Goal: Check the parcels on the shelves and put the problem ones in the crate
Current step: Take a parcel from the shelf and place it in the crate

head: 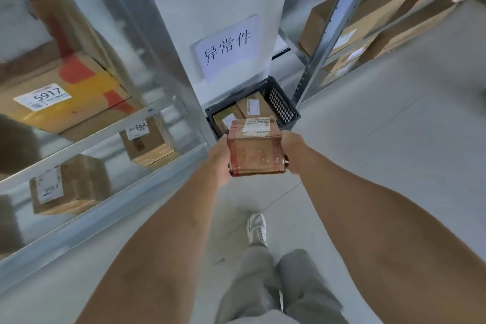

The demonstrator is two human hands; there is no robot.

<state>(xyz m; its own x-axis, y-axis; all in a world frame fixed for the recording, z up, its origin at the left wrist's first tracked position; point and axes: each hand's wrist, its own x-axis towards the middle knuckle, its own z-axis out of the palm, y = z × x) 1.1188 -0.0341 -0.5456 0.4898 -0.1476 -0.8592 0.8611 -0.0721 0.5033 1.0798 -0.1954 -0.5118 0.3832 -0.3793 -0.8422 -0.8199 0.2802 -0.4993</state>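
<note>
Person is holding a small taped-up parcel (254, 148) out in front with both arms stretched forward, just near of the black crate (282, 102) and a bit above it. The parcel is wearing a white label on top with tiny print I can't read, plus red printed tape down the sides, too blurry to make out. Left hand (220, 163) is clamping the left side with the palm flat against it, right hand (290, 151) is gripping the right side, fingers wrapping round the far and under edges where I can't see them.

The crate is sitting on the floor against the white wall, already holding two brown boxes (247, 110) with white labels, unreadable. Right above it a paper sign (227, 47) is hanging on the wall reading 异常件.

On the left a metal shelf rack (110, 137) is running near to far. The top box (63, 92) there is showing a label with 5917 and red and yellow patches. Lower boxes (143, 139) are carrying handwritten labels, too smeared to read. Far right, another rack (326, 34) is holding more labelled cartons.

Open grey floor (381, 152) is stretching out to the right of the crate. One white shoe (257, 229) and grey trousers are showing down near.
</note>
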